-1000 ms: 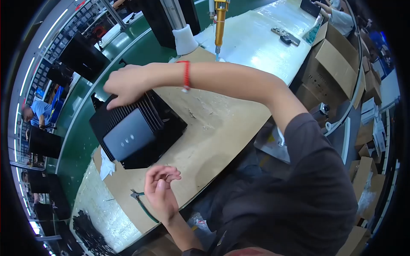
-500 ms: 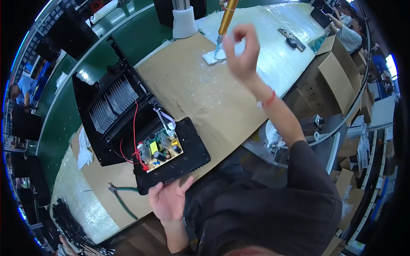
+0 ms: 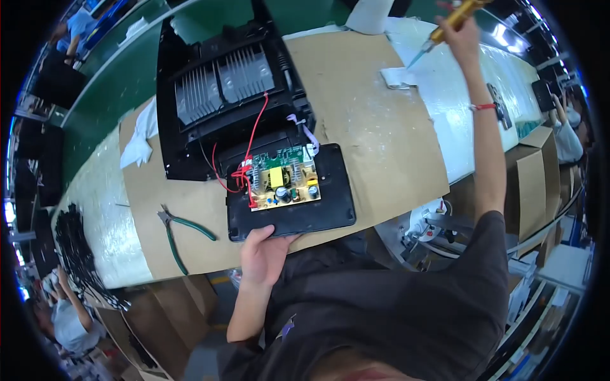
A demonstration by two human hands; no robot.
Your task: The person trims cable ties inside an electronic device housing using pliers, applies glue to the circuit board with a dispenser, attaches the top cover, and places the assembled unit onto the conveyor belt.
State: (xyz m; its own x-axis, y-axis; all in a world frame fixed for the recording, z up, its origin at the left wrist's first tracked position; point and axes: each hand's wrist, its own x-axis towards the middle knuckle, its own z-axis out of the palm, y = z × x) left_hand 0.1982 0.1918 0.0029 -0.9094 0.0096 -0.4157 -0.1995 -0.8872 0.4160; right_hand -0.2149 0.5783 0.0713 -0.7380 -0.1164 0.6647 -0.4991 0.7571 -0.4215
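My left hand [image 3: 264, 257] grips the near edge of a black plastic panel [image 3: 330, 213], thumb on top and fingers hidden beneath. On the panel lies a circuit board [image 3: 279, 181] with a yellow transformer. Red wires [image 3: 255, 133] run from it to a black housing [image 3: 181, 152] with metal heat-sink fins [image 3: 244, 75]. At the upper right, my right hand [image 3: 462, 41] is closed around a gold tube-shaped tool [image 3: 454, 22] with a tapered pale-blue nozzle. Its tip points down at a folded white cloth [image 3: 399, 77].
Green-handled cutting pliers [image 3: 181, 230] lie on the brown cardboard [image 3: 375, 171] left of the panel. A white cloth [image 3: 141, 136] rests beside the housing. Black cables [image 3: 76, 247] are bunched at far left. Cardboard boxes [image 3: 540, 174] stand at right; other people work at both sides.
My right hand, previously raised beside the gold tool, now grips it. My left hand has taken hold of the panel's edge. The whole view has shifted and turned.
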